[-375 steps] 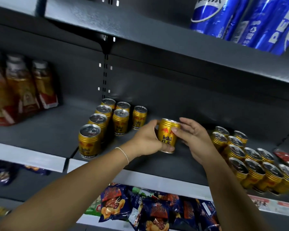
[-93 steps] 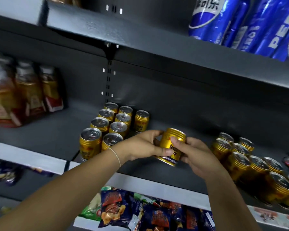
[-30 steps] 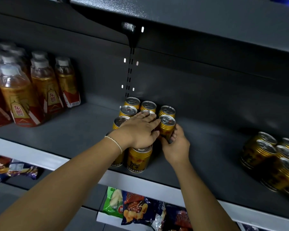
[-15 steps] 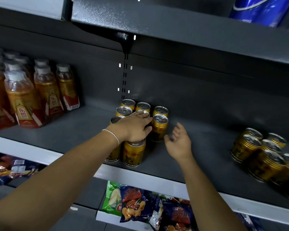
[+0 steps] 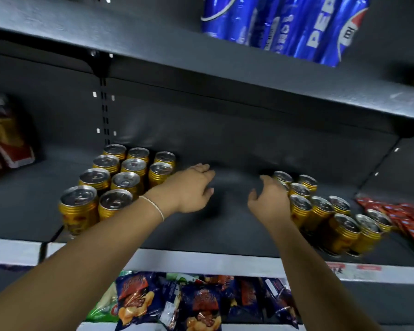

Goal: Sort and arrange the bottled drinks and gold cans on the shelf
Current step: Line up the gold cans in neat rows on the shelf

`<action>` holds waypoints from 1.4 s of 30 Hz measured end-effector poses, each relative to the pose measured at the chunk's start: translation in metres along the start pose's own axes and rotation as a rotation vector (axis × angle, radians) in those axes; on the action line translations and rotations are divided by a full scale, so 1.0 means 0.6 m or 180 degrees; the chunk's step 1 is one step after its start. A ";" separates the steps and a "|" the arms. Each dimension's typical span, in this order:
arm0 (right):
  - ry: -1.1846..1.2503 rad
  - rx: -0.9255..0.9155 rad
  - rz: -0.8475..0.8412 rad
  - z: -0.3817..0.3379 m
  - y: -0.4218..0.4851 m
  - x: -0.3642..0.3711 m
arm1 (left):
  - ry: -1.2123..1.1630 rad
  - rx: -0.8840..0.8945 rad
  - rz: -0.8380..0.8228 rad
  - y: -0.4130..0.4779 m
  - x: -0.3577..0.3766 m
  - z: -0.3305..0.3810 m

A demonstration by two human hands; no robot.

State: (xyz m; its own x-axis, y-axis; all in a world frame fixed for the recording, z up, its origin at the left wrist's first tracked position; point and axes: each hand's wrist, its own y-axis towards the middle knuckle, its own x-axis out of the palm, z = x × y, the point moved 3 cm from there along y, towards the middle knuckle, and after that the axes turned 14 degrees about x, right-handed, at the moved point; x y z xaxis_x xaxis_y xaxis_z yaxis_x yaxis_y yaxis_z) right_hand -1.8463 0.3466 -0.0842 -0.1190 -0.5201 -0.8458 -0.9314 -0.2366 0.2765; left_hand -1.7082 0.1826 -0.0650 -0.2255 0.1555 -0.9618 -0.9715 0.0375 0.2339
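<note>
Currently the middle shelf [image 5: 225, 225] holds two groups of gold cans, all upright. Left block [image 5: 126, 182]: ten counted, in three columns of four, four and two. Right cluster [image 5: 320, 209]: about nine, too blurred for a firm count. Bottles [image 5: 3, 130] stand at the far left, cut off by the frame edge, number unclear. Left hand [image 5: 189, 189] hovers beside the left block, fingers relaxed, holding nothing. Right hand [image 5: 269, 201] is loosely curled just beside the right cluster, gripping nothing; contact cannot be confirmed. Blue drinks [image 5: 285, 25] sit above, snack bags [image 5: 201, 304] below, red packets [image 5: 397, 216] at the far right.
</note>
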 end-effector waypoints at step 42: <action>0.2952 0.0278 -0.2223 -0.071 -0.086 -0.037 | -0.2783 -0.0815 0.1212 -0.052 0.025 0.055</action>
State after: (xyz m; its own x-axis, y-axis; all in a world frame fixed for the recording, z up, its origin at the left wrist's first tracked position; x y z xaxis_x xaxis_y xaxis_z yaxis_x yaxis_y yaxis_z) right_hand -1.7811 0.3354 -0.0602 0.6930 -0.7084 -0.1336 -0.7199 -0.6701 -0.1809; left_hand -1.6787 0.2166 -0.0823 -0.4936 0.7915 -0.3604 -0.8548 -0.3652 0.3688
